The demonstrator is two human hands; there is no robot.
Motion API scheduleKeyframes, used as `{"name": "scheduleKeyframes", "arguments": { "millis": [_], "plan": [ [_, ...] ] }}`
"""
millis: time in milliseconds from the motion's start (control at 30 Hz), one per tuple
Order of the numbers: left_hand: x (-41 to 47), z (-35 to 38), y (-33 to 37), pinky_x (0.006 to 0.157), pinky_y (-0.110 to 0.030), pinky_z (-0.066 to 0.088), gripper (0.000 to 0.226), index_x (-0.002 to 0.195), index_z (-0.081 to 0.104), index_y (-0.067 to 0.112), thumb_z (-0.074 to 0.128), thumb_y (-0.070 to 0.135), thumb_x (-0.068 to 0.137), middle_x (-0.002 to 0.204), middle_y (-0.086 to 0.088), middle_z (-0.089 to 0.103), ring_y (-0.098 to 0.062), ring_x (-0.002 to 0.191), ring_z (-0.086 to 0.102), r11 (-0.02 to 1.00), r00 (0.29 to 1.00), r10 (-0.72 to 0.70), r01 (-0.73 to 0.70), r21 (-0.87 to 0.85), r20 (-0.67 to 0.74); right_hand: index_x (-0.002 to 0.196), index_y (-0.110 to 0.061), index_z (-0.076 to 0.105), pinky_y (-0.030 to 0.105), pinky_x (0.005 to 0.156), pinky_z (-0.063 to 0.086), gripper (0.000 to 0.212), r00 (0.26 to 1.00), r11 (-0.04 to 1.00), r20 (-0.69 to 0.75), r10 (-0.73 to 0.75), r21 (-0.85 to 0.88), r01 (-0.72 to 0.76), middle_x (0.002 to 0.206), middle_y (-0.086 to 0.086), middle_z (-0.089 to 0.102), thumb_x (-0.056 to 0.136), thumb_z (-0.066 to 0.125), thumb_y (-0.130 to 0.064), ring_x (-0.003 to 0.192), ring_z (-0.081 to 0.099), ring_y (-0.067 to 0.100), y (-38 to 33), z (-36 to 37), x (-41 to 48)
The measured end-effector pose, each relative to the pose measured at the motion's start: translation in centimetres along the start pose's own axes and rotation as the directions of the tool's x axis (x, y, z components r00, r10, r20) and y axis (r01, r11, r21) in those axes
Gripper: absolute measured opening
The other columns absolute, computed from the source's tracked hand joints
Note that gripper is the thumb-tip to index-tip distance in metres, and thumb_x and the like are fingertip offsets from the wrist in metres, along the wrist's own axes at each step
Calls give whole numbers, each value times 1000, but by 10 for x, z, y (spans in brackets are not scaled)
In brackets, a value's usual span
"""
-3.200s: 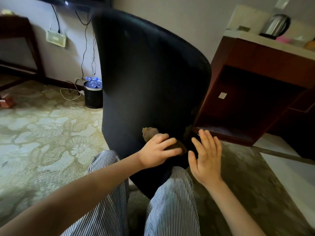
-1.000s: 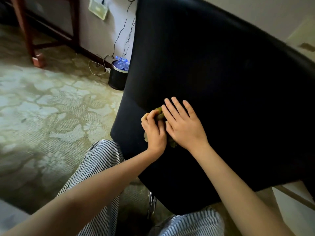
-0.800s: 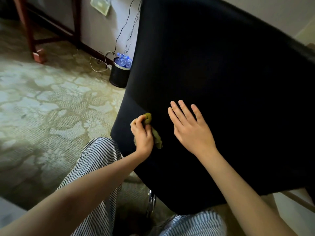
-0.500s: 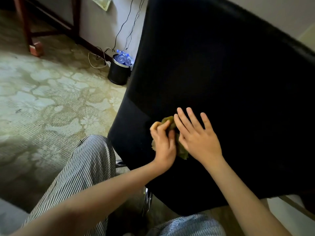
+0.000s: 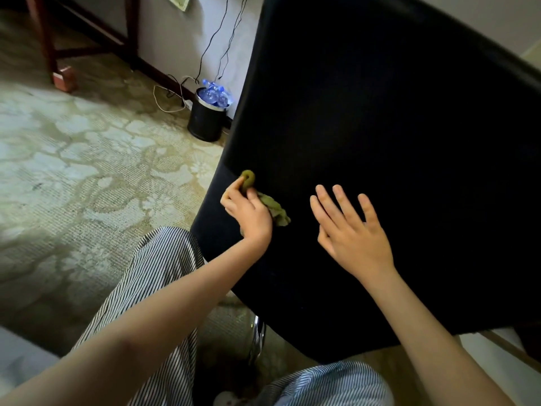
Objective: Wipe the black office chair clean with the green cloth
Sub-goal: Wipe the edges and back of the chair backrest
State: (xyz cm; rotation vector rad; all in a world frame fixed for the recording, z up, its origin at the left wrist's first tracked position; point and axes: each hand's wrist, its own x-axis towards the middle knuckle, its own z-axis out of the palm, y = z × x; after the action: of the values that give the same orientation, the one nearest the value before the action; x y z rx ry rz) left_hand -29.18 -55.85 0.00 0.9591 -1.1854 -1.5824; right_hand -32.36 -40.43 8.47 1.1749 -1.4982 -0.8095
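Observation:
The black office chair (image 5: 380, 136) fills the right half of the view, its curved backrest facing me. My left hand (image 5: 248, 213) grips the bunched green cloth (image 5: 273, 208) and holds it against the backrest's lower left edge. One end of the cloth curls out above my fingers, the other trails to the right of my palm. My right hand (image 5: 349, 230) lies flat on the backrest with straight, spread fingers, a hand's width to the right of the cloth.
A black waste bin (image 5: 207, 118) with blue plastic bottles stands by the wall, left of the chair, with cables (image 5: 175, 92) beside it. A dark wooden table leg (image 5: 48, 42) stands at the top left. Patterned carpet (image 5: 87, 159) covers the floor. The chair's chrome post (image 5: 257, 338) shows below.
My left hand has slid the cloth leftward to the backrest's edge, away from my right hand. The two hands were touching half a second ago and are now apart.

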Motion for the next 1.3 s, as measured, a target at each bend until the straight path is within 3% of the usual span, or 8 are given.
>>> {"name": "scheduleKeyframes", "arguments": {
  "millis": [200, 333, 500, 633, 900, 1067, 1167, 1300],
  "plan": [
    [-30, 0, -23, 99, -29, 26, 28, 124, 42, 4, 38, 11, 97, 128, -18, 30, -32, 119, 35, 983, 982, -183, 182, 24, 44, 133, -12, 44, 48, 114, -4, 56, 1000, 1000, 19, -4, -21, 4, 144, 7, 43, 82, 48, -34, 132, 29, 26, -4, -2, 10],
    [-47, 5, -16, 94, -18, 25, 27, 124, 40, 4, 38, 11, 98, 122, -8, 29, -23, 114, 38, 993, 986, -115, 116, -1, 124, 136, -11, 41, 48, 114, -5, 57, 999, 1000, 39, -7, -20, 8, 146, 7, 38, 83, 44, -33, 134, 27, 27, -4, -1, 13],
    [-4, 12, 15, 91, -2, 23, 26, 116, 49, -1, 41, 8, 92, 112, -7, 37, -10, 103, 36, 980, 979, 196, -194, -36, 48, 139, -12, 40, 48, 115, -5, 57, 999, 1000, 47, -13, -13, 13, 148, 7, 36, 86, 42, -33, 136, 25, 27, -4, 0, 15],
    [36, 17, 25, 99, -26, 29, 23, 116, 50, 2, 41, 9, 95, 119, -17, 39, -24, 109, 42, 996, 998, 51, -54, -70, -40, 140, -13, 42, 47, 115, -1, 56, 999, 1000, 50, -10, -5, 10, 148, 7, 37, 88, 41, -32, 136, 24, 27, -7, -1, 20],
    [62, -7, -31, 104, -42, 28, 34, 129, 37, 1, 32, 17, 100, 128, -26, 34, -41, 117, 39, 951, 960, -279, 274, 143, 16, 140, -12, 43, 46, 115, -3, 55, 996, 1000, 85, 17, 18, -18, 148, 8, 37, 88, 37, -30, 137, 23, 28, -14, -1, 26],
    [9, 5, -6, 96, -17, 25, 29, 126, 40, 5, 33, 14, 100, 129, -16, 31, -22, 114, 39, 993, 989, -120, 121, -13, 91, 141, -12, 40, 47, 115, -7, 58, 992, 999, 127, 10, 43, -15, 149, 9, 36, 86, 38, -31, 138, 22, 29, -12, -1, 24],
    [22, 13, 15, 88, 1, 19, 29, 124, 43, 0, 36, 8, 98, 122, -14, 35, 0, 101, 30, 994, 992, 112, -112, -2, 53, 143, -12, 37, 47, 115, -7, 58, 991, 1000, 132, 7, 24, -10, 150, 8, 33, 88, 37, -31, 140, 13, 31, -12, 0, 22],
    [59, 21, 35, 92, -13, 23, 27, 120, 47, 4, 38, 9, 95, 115, -10, 37, -14, 104, 37, 990, 992, 128, -127, -53, -1, 145, -12, 32, 47, 116, -7, 58, 990, 1000, 140, 8, -14, -6, 152, 8, 26, 90, 35, -31, 143, 0, 34, -12, 1, 22]
  ]
}}
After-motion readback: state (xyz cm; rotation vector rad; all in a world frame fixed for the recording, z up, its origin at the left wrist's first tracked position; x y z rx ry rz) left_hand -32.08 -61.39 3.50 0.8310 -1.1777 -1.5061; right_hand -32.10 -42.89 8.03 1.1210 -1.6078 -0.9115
